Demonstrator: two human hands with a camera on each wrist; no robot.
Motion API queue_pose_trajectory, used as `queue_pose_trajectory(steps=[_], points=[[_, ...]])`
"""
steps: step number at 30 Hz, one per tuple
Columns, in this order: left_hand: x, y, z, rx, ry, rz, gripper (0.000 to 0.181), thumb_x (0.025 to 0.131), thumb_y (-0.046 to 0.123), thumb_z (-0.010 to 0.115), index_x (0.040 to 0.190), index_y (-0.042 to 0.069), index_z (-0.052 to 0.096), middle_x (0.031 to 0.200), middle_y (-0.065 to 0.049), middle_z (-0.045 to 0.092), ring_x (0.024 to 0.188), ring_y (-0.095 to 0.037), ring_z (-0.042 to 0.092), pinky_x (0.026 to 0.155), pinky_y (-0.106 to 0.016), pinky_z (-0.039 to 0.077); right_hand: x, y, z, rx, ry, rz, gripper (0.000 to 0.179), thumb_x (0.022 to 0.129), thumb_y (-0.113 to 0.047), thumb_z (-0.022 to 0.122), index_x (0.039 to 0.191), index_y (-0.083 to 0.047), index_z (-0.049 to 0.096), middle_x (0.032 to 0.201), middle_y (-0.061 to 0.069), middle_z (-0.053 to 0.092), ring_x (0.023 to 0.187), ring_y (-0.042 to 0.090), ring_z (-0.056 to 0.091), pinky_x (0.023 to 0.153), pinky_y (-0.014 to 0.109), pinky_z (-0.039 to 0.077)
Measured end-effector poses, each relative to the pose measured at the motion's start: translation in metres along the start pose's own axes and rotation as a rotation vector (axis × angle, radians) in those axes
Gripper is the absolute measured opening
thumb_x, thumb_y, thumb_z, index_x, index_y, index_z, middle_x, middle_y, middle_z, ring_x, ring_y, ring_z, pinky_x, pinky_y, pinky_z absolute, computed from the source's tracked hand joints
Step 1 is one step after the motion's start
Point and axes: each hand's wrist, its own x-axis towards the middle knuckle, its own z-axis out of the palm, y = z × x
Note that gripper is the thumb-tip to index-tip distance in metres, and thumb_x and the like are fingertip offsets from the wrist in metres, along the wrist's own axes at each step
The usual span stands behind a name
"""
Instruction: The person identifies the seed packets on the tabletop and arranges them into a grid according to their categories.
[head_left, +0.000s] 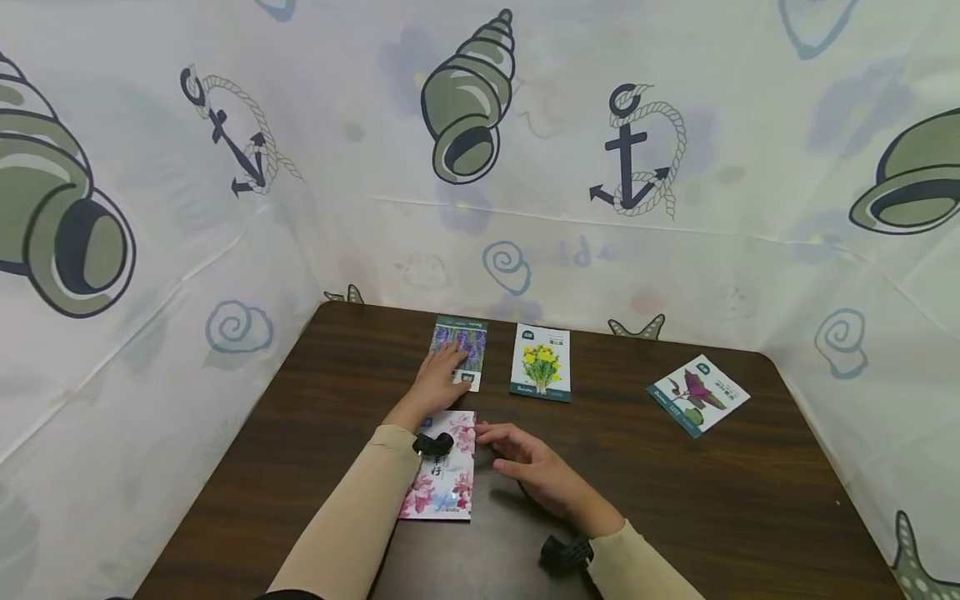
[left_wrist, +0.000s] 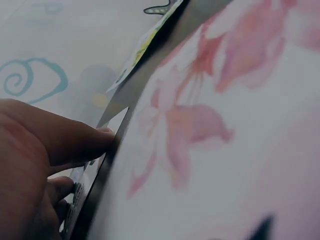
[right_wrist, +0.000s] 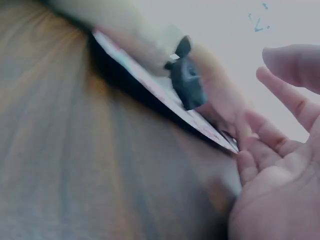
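My left hand (head_left: pixel 437 381) rests on a seed packet with purple flowers (head_left: pixel 471 343), fingers spread over its left part. In the left wrist view the thumb (left_wrist: pixel 85 140) touches that packet's near edge. Under my left wrist lies a larger white packet with pink flowers (head_left: pixel 453 479), part of it hidden by the sleeve. My right hand (head_left: pixel 536 467) is beside its upper right edge, fingers relaxed and slightly bent. In the right wrist view, the fingers (right_wrist: pixel 270 132) are near the packet's corner; whether they touch it I cannot tell.
A packet with yellow flowers (head_left: pixel 542 363) lies right of the purple one. Farther right, a packet with a dark pink flower (head_left: pixel 699 395) lies at a slant. The brown wooden table (head_left: pixel 675 500) meets a patterned cloth (head_left: pixel 555 267) at its back and sides.
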Motion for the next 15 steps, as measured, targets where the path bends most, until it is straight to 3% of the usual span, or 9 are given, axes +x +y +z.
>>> queue_pose_trajectory(steps=[3, 7, 15], points=[[-0.003, 0.000, 0.000, -0.035, 0.044, 0.026, 0.062, 0.105, 0.025, 0.072, 0.160, 0.004, 0.053, 0.180, -0.022, 0.026, 0.170, -0.042, 0.015, 0.139, -0.063, 0.005, 0.000, 0.001, -0.009, 0.083, 0.054, -0.073, 0.040, 0.110, 0.004, 0.052, 0.150, 0.006, 0.052, 0.174, 0.029, 0.034, 0.168, 0.026, 0.031, 0.133, 0.032, 0.034], [-0.005, 0.004, -0.001, -0.050, 0.073, 0.042, 0.058, 0.104, 0.022, 0.074, 0.156, 0.003, 0.058, 0.177, -0.024, 0.031, 0.169, -0.043, 0.019, 0.139, -0.062, 0.006, -0.003, 0.001, -0.026, 0.083, 0.127, -0.138, 0.040, 0.109, 0.001, 0.057, 0.148, 0.010, 0.052, 0.168, 0.037, 0.037, 0.163, 0.024, 0.040, 0.130, 0.030, 0.039], [-0.005, 0.002, 0.001, -0.010, 0.026, 0.042, 0.061, 0.106, 0.024, 0.069, 0.162, 0.007, 0.053, 0.179, -0.022, 0.027, 0.171, -0.042, 0.014, 0.139, -0.062, 0.005, -0.013, 0.002, -0.058, 0.063, 0.204, -0.148, 0.039, 0.111, 0.004, 0.051, 0.149, 0.011, 0.051, 0.164, 0.031, 0.048, 0.155, 0.022, 0.051, 0.127, 0.027, 0.042]])
